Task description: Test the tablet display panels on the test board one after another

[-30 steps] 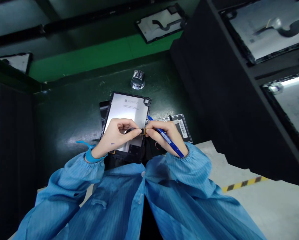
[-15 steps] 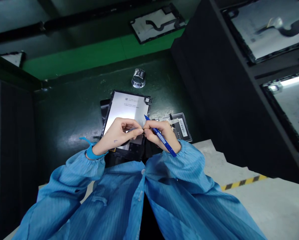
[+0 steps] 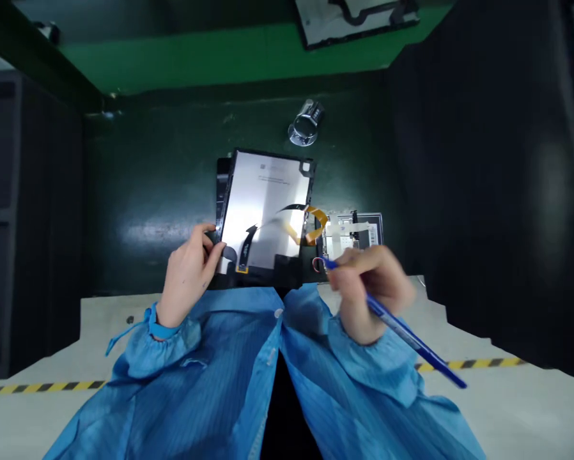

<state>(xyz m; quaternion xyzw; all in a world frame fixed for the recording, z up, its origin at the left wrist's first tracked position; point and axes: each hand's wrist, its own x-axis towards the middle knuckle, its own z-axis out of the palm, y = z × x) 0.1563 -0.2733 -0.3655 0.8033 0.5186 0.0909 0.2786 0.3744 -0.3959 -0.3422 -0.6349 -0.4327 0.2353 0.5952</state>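
My left hand [image 3: 188, 271] grips the lower left edge of a tablet-like display panel [image 3: 272, 191] between thumb and fingers. An orange and black flex cable [image 3: 318, 217] curls over the panel's right edge, and a short black ribbon [image 3: 247, 248] lies near its lower left. My right hand [image 3: 371, 287], blurred, is closed around a long blue pen-like tool [image 3: 411, 338]. The tool's tip is beside a thin red wire loop [image 3: 318, 263]. Just beyond that hand lies an open device body [image 3: 344, 236] with a white label and pale tape.
A shiny metal cylinder [image 3: 306, 122] stands on the dark green table [image 3: 162, 166] beyond the panel. A dark object [image 3: 222, 182] lies partly under the panel. Dark racks rise at left [image 3: 42, 211] and right [image 3: 464, 179]; another panel [image 3: 358, 19] is at the top.
My hands have moved apart, the left to the panel's edge and the right rightward with the blue tool. The flex cable now shows over the panel. The whole view has shifted.
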